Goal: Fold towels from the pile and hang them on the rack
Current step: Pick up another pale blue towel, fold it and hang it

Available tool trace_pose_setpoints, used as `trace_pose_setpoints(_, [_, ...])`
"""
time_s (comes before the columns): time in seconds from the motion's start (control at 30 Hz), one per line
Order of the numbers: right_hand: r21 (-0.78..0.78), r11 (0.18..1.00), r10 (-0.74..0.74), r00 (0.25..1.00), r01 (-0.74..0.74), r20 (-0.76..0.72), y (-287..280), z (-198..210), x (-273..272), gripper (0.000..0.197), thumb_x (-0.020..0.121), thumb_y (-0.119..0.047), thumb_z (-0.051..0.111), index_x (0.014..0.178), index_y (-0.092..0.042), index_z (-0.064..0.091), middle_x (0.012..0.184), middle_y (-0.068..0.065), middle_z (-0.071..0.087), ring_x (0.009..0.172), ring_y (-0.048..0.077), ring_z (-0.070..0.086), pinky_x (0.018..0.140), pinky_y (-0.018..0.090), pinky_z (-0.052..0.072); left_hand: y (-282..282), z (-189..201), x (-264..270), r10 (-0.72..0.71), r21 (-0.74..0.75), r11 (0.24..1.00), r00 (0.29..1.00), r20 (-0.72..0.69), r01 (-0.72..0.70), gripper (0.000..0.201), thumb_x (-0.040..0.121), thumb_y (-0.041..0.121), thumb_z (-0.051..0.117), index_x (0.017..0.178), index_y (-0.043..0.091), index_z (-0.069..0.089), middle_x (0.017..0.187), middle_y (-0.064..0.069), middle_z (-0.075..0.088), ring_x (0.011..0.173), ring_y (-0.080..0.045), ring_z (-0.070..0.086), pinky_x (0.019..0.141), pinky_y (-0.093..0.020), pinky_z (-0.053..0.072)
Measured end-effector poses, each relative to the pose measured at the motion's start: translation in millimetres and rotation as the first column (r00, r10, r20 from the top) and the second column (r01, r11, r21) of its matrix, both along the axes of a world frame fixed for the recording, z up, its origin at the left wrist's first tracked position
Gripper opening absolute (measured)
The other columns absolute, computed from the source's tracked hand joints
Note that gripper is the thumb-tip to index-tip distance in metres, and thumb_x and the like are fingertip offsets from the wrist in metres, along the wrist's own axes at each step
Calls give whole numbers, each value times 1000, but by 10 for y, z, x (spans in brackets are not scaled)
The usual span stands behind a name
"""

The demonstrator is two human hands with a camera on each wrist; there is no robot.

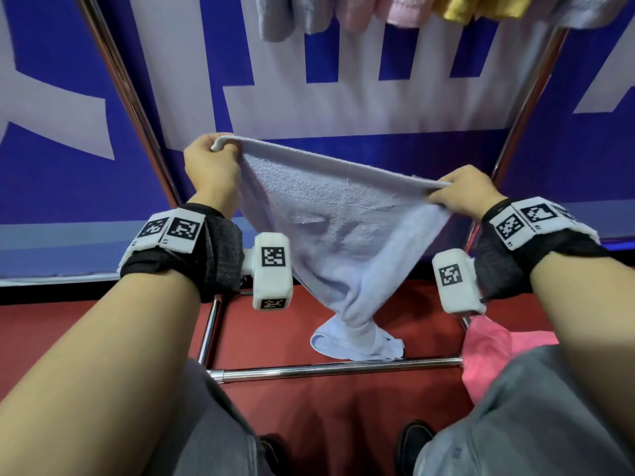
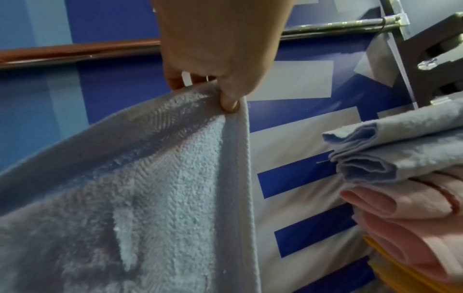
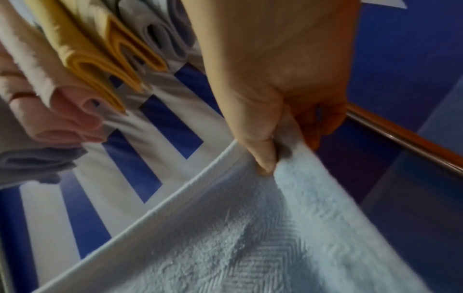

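Item: pale blue towel [image 1: 330,214], terry cloth with a herringbone weave and a flat woven border, held spread between the chrome uprights of the rack [image 1: 330,368]. Its top edge is taut; the body sags to a twisted point, the tip apparently resting on red floor [image 1: 360,407] just behind the rack's low crossbar. Left hand [image 1: 210,170] pinches one top corner, thumb and fingers curled round the hem. Right hand [image 1: 464,194] pinches the other. Above the rack's middle hang folded towels [image 1: 405,10]: grey, pink, yellow. A pink cloth [image 1: 488,352] lies by the rack's right foot.
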State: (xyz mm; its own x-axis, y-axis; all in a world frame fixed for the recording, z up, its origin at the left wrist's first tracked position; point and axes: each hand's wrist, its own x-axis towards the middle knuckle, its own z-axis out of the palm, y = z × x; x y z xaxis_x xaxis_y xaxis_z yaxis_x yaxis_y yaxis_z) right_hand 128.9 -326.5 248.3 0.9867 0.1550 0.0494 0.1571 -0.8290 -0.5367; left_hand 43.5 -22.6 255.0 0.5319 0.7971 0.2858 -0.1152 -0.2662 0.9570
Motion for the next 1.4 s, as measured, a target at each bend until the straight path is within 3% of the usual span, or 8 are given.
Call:
trace_pose_setpoints(0.23, [285,922,-301,948,261,106,-220,32,54,28,83,-6,57,108,-7,70,108,20,67,104,33,60,80,26,42,16,-67,-16,-58,25,998,998,-8,58,12,79,16,68,87,8,71,61,11,53,57,-1,45,56,-16,39])
trace_pose_setpoints(0.37, [420,837,-442,886,350,142,-299,48,101,26,81,-8,55,100,-2,71,88,15,64,87,28,61,74,31,46,-30,-71,-54,-40,110,993,998,-45,44,14,80,19,71,88,7,72,59,13,52,53,4,43,55,-13,38])
trace_pose_setpoints(0.47, [530,781,-491,849,329,196,-281,127,97,27,81,-4,45,91,1,70,79,10,56,79,32,56,69,36,45,-64,29,-93,-49,140,989,999,9,47,18,81,15,63,92,5,73,60,14,54,55,4,45,63,-21,43])
trace_pose_setpoints(0.63, [658,726,-508,800,197,321,-209,360,15,32,83,1,35,96,3,65,84,8,51,78,17,42,63,22,34,-85,348,-228,-81,216,975,983,163,45,18,85,11,52,87,11,70,70,9,61,64,-3,55,67,-29,50])
trace_pose_setpoints(0.77, [677,733,-474,765,68,437,-172,567,-116,33,87,2,34,104,1,63,93,2,54,85,12,45,58,-4,27,-46,522,-352,-25,278,959,967,252,-47,23,85,7,47,78,21,64,73,14,61,66,9,55,69,-14,46])
trace_pose_setpoints(0.97, [684,723,-446,693,-93,566,-115,785,-341,30,82,2,35,96,4,62,88,3,55,85,13,47,82,21,42,6,566,-468,61,260,958,970,234,-123,21,89,10,43,81,21,59,74,14,57,72,1,52,68,-12,42])
trace_pose_setpoints(1.13, [645,759,-431,670,-94,605,-197,1138,-525,29,87,1,37,101,1,62,96,14,64,84,11,47,70,13,33,23,887,-586,43,312,944,978,205,-107,25,91,8,43,99,1,65,80,3,60,69,1,50,62,-7,40])
trace_pose_setpoints(1.4, [656,743,-478,583,-130,657,-349,1709,-753,32,88,-8,35,103,-2,63,103,13,67,85,7,48,70,10,32,-61,1579,-857,5,374,918,945,327,-134,22,88,14,43,91,12,64,72,17,54,67,5,49,62,-9,39])
